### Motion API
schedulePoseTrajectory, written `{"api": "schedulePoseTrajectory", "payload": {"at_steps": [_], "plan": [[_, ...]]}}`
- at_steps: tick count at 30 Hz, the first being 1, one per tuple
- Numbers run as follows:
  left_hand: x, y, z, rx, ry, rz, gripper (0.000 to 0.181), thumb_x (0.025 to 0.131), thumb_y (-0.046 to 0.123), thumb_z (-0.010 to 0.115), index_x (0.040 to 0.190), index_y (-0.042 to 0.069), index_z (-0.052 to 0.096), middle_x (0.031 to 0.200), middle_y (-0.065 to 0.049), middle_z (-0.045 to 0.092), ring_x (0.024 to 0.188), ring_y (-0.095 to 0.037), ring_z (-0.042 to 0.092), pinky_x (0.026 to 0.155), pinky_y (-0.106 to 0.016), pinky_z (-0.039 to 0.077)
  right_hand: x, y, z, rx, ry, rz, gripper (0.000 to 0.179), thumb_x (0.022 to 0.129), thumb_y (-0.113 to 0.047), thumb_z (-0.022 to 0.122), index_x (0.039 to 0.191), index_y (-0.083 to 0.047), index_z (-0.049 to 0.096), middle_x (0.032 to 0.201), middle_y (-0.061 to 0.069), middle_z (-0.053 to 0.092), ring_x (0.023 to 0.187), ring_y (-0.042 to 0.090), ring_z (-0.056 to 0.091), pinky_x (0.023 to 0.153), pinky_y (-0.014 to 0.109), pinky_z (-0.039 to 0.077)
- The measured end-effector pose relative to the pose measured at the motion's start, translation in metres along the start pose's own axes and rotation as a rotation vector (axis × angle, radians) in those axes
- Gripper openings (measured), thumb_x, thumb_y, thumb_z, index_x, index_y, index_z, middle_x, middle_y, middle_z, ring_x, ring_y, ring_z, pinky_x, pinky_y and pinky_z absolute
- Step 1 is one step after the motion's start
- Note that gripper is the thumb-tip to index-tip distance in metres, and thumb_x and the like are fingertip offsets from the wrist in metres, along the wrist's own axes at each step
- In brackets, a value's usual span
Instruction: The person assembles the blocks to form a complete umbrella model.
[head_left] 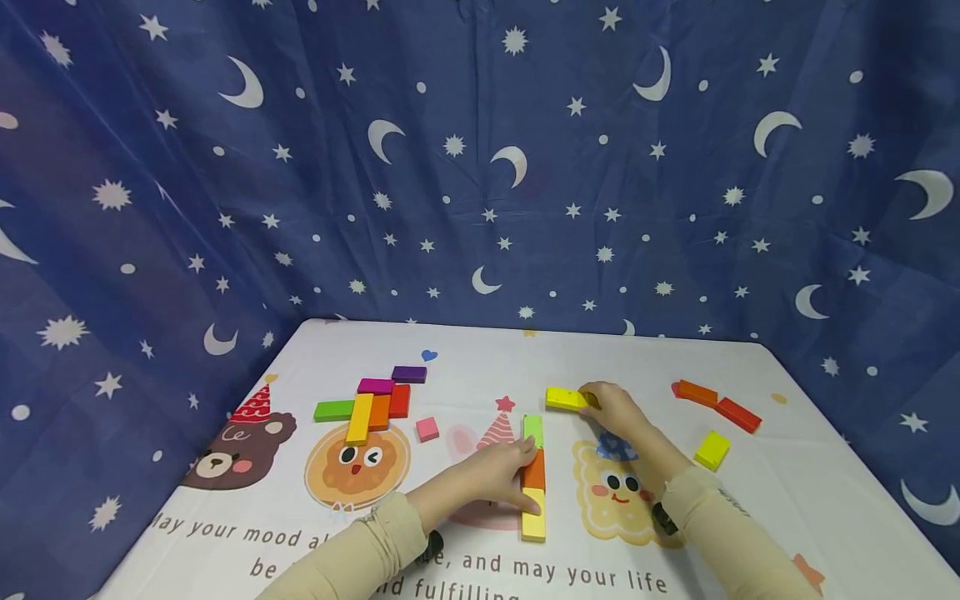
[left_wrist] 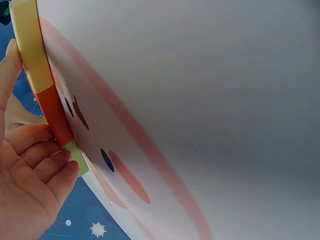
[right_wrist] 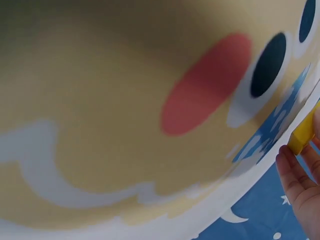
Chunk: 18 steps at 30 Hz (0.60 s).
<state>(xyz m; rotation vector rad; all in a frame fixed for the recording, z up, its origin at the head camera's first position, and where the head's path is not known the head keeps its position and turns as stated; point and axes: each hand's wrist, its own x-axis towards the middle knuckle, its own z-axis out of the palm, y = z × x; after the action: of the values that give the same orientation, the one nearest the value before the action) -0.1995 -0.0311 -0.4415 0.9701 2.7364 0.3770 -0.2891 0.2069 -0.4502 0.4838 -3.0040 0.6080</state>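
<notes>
A row of rectangular blocks runs away from me in the head view: a pale yellow block (head_left: 533,527), an orange block (head_left: 534,471) and a light green block (head_left: 532,427), end to end. My left hand (head_left: 495,477) spans this row, thumb on the pale yellow block and fingertips on the light green one. In the left wrist view its fingers (left_wrist: 47,162) lie against the orange and green blocks. Farther back, my right hand (head_left: 617,410) grips the right end of a bright yellow block (head_left: 564,399). The right wrist view catches only that block's end (right_wrist: 302,132) between thumb and fingers.
On the left lies a cluster with a green block (head_left: 333,411), a yellow-orange block (head_left: 359,419) and a purple block (head_left: 409,375). A pink cube (head_left: 427,429) sits beside it. To the right are a red block (head_left: 738,415) and a yellow block (head_left: 712,451). A starry curtain (head_left: 465,192) hangs behind.
</notes>
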Motion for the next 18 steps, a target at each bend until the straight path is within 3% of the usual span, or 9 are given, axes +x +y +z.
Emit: {"api": "schedulePoseTrajectory", "payload": {"at_steps": [12, 18], "plan": [[-0.001, 0.0, -0.001, 0.029, 0.019, 0.026, 0.088, 0.071, 0.053, 0.076, 0.139, 0.006, 0.046, 0.147, -0.01, 0.041, 0.135, -0.021, 0.042, 0.109, -0.029, 0.037, 0.002, -0.01, 0.009, -0.022, -0.004, -0.107, 0.029, 0.081, -0.008, 0.072, 0.106, 0.005, 0.066, 0.104, 0.019, 0.068, 0.096, 0.031, 0.063, 0.089, 0.045, 0.051], [0.0, -0.002, 0.001, 0.035, 0.028, 0.033, 0.089, 0.071, 0.053, 0.076, 0.139, 0.005, 0.045, 0.147, -0.01, 0.04, 0.135, -0.021, 0.042, 0.109, -0.029, 0.037, 0.003, -0.015, 0.011, -0.038, -0.005, -0.094, 0.029, 0.08, -0.009, 0.073, 0.105, 0.004, 0.067, 0.103, 0.018, 0.069, 0.095, 0.03, 0.064, 0.088, 0.044, 0.051]]}}
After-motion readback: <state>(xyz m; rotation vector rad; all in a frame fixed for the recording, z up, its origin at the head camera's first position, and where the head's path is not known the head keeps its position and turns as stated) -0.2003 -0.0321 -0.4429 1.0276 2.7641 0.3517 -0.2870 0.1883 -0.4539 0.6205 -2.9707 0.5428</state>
